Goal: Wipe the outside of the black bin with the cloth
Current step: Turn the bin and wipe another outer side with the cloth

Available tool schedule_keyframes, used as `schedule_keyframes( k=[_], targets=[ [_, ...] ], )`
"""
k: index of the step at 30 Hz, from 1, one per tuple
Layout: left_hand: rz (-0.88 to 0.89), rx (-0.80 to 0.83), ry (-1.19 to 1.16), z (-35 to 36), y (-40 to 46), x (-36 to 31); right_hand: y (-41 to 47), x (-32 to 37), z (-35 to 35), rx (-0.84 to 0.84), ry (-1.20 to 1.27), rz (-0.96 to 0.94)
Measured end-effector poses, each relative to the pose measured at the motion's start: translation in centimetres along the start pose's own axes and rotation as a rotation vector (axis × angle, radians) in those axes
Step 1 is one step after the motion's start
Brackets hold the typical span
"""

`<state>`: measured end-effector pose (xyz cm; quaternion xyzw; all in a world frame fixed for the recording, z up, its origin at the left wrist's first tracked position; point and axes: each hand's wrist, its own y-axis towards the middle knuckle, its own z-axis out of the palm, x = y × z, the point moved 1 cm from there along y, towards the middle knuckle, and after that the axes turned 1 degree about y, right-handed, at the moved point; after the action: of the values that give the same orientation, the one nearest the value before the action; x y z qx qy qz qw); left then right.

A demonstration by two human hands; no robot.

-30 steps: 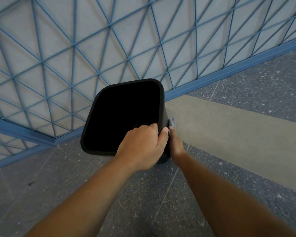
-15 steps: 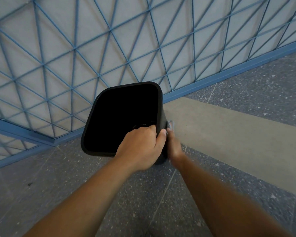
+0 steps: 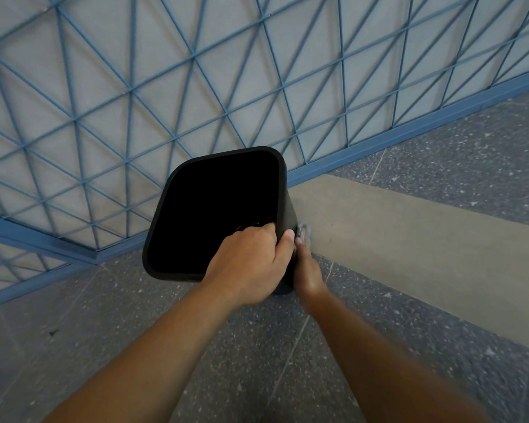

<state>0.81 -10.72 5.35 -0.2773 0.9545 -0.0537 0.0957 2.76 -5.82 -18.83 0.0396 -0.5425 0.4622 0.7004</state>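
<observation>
Head view: we see speckled grey floor (image 3: 226,346) with a tan strip (image 3: 409,239) toward 3 o'clock, blue lattice wall (image 3: 135,96) at 12. Our left hand (image 3: 251,264) grips the bin (image 3: 177,264) rim at centre; our right hand (image 3: 307,270) presses the cloth (image 3: 304,232) against its right side.

1. The black bin (image 3: 217,209) stands on the speckled grey floor (image 3: 196,346), its square opening facing the camera.
2. The left hand (image 3: 251,264) grips the bin's near right rim, fingers (image 3: 257,232) curled inside and thumb on the outside.
3. The right hand (image 3: 307,270) presses against the bin's right outer wall, holding a pale cloth (image 3: 304,233), only a small part of it showing.
4. A blue lattice railing (image 3: 129,96) runs behind the bin.
5. A tan strip (image 3: 409,239) crosses the floor on the right.
</observation>
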Motion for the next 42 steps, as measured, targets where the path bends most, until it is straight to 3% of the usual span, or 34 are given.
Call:
schedule_keyframes(
  k=[6, 12, 17, 24, 32, 37, 42],
  targets=[
    [0.002, 0.009, -0.011, 0.0, 0.1, 0.0, -1.1, 4.4, 1.2, 0.014, -0.069, -0.128],
    [-0.003, 0.002, -0.022, -0.1, 0.0, -0.1, -1.2, 1.9, 0.1, -0.021, 0.009, 0.023],
    [0.004, -0.011, -0.029, 0.0, 0.2, -0.1, -3.5, 2.1, 2.2, 0.036, -0.038, -0.208],
    [-0.009, 0.005, -0.019, -0.1, 0.3, 0.0, -0.4, 4.3, 0.7, 0.019, 0.092, -0.017],
    [0.01, 0.016, -0.064, 0.0, 0.4, 0.3, 0.5, 4.7, 0.9, 0.027, -0.002, -0.131],
    [0.009, 0.004, -0.064, -0.1, 0.3, 0.3, -0.1, 2.3, 0.4, 0.009, 0.034, 0.012],
    [0.015, -0.009, -0.074, -0.1, 0.6, 0.3, -2.1, 4.2, 2.2, 0.002, -0.044, -0.213]
  ],
)
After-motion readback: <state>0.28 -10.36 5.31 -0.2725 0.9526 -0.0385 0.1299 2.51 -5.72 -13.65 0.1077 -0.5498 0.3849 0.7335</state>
